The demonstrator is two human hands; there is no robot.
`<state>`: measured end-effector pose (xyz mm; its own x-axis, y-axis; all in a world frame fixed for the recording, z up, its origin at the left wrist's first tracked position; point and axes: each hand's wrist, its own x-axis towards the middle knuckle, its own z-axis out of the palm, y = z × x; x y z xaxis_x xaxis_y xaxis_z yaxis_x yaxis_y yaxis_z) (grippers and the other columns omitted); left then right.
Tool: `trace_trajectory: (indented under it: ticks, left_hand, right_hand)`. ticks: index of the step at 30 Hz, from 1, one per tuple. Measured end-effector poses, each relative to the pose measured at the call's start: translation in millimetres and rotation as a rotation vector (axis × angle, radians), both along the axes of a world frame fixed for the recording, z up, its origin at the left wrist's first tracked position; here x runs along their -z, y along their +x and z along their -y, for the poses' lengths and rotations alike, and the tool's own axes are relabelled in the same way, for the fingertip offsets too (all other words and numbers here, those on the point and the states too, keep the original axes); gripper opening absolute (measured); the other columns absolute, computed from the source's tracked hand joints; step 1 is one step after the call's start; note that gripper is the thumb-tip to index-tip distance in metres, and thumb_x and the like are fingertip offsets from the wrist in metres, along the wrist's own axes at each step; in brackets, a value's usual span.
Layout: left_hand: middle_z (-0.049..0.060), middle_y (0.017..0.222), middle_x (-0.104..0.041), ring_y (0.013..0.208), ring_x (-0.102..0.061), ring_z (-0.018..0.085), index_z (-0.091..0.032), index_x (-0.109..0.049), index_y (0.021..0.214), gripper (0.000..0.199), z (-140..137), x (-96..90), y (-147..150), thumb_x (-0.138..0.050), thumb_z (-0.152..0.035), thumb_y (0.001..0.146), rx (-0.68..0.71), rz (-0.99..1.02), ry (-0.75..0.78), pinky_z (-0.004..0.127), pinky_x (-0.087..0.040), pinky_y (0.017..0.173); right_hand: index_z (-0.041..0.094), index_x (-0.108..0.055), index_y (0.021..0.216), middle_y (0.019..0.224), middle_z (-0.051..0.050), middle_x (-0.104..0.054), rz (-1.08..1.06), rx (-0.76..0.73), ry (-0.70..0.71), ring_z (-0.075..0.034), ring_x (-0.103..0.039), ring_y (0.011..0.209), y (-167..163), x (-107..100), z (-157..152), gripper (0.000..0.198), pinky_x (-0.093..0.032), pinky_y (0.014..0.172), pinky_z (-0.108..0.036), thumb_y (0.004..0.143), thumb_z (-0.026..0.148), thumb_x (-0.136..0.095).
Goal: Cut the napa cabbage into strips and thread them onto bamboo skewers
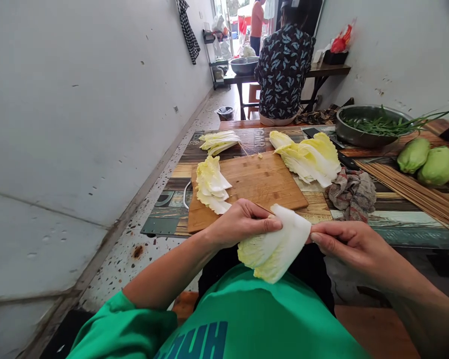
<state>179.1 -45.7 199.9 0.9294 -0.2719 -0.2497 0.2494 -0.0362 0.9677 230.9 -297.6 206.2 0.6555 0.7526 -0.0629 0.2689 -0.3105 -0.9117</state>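
Observation:
My left hand [247, 224] is closed, thumb on top, on pieces of napa cabbage leaf [284, 239] held over my lap. A thin bamboo skewer [264, 208] shows beside the left fingers and runs in behind the white stalk. At the leaf's right edge, my right hand [344, 244] pinches what appears to be the skewer's other end, mostly hidden by the fingers. Beyond them lies a wooden cutting board [262, 179] with cut cabbage pieces [211, 184] at its left. Larger cabbage leaves [310, 154] rest on its right edge, and a skewered bunch [219, 142] lies behind it.
At right are a grey cloth [353, 194], a black-handled knife [346, 158], many bamboo skewers [407, 189], green gourds [437, 164] and a metal bowl [374, 134] of green vegetables. A person in a patterned shirt [284, 75] sits ahead, back turned. A wall [78, 124] runs along the left.

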Motion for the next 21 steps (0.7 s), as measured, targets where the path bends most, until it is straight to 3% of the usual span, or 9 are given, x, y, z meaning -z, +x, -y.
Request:
trace_trajectory:
  ticks: [3,6,8,10,12,15,18,21]
  left_hand:
    - [0.005,0.075,-0.069,0.061,-0.054,0.009,-0.01,-0.078,0.077,0.043,-0.7,7.6,5.4,-0.085,-0.051,0.067,-0.088,0.058,0.016,0.02,-0.039,0.05]
    - [0.009,0.096,-0.074,0.077,-0.064,0.015,-0.012,-0.076,0.107,0.062,-6.1,17.5,9.9,-0.087,-0.055,0.064,-0.144,0.153,0.027,0.024,-0.049,0.065]
    - [0.011,0.105,-0.073,0.087,-0.067,0.019,-0.014,-0.068,0.127,0.075,-12.2,17.8,10.9,-0.082,-0.06,0.07,-0.184,0.31,0.124,0.028,-0.053,0.072]
    - [0.012,0.116,-0.071,0.103,-0.066,0.023,-0.018,-0.059,0.138,0.079,-18.5,10.0,10.9,-0.077,-0.062,0.076,-0.312,0.591,0.355,0.035,-0.055,0.085]
    - [0.012,0.13,-0.066,0.123,-0.059,0.027,-0.023,-0.055,0.142,0.075,-22.9,-1.5,11.9,-0.076,-0.06,0.079,-0.475,0.924,0.679,0.043,-0.049,0.103]
    - [0.011,0.145,-0.056,0.14,-0.045,0.029,-0.025,-0.053,0.143,0.067,-23.4,-5.7,19.0,-0.072,-0.054,0.085,-0.515,1.285,1.106,0.046,-0.033,0.119]
    - [0.011,0.148,-0.055,0.143,-0.043,0.027,-0.022,-0.051,0.144,0.056,-20.1,22.0,28.6,-0.062,-0.047,0.095,-0.411,1.379,1.36,0.044,-0.028,0.121]
    - [0.011,0.146,-0.058,0.142,-0.047,0.024,-0.018,-0.053,0.142,0.047,-17.8,68.5,31.8,-0.052,-0.042,0.101,-0.239,1.294,1.49,0.043,-0.028,0.122]
  right_hand:
    - [0.017,-0.075,0.081,0.062,-0.001,-0.059,0.049,0.042,-0.008,-0.011,-0.048,0.056,3.7,1.7,0.6,0.042,-0.039,0.053,-0.023,0.093,0.052,-0.056]
    - [0.016,-0.074,0.08,0.061,-0.001,-0.06,0.101,0.12,-0.001,-0.011,-0.048,0.053,4.9,4.2,0.7,0.041,-0.036,0.048,-0.023,0.093,0.051,-0.055]
    - [0.017,-0.075,0.08,0.06,-0.001,-0.063,0.193,0.168,0.005,-0.011,-0.051,0.052,2.6,5.9,0.1,0.036,-0.037,0.047,-0.023,0.093,0.045,-0.055]
    - [0.019,-0.075,0.083,0.066,-0.001,-0.069,0.395,0.245,0.028,-0.012,-0.058,0.055,-0.3,7.0,-1.6,0.029,-0.041,0.051,-0.023,0.093,0.037,-0.056]
    - [0.019,-0.076,0.09,0.077,-0.002,-0.075,0.683,0.358,0.059,-0.014,-0.065,0.063,0.8,8.9,-5.7,0.023,-0.045,0.058,-0.023,0.095,0.031,-0.056]
    - [0.018,-0.075,0.096,0.085,-0.006,-0.077,1.124,0.425,0.017,-0.016,-0.067,0.07,16.7,20.7,-18.6,0.023,-0.043,0.062,-0.025,0.098,0.026,-0.054]
    - [0.013,-0.074,0.097,0.072,-0.006,-0.072,1.398,0.244,-0.152,-0.016,-0.06,0.064,42.5,48.7,-36.8,0.028,-0.034,0.058,-0.028,0.1,0.018,-0.046]
    - [0.012,-0.074,0.094,0.069,-0.007,-0.069,1.384,0.086,-0.325,-0.016,-0.055,0.063,55.8,82.3,-51.5,0.029,-0.028,0.058,-0.031,0.097,0.011,-0.045]
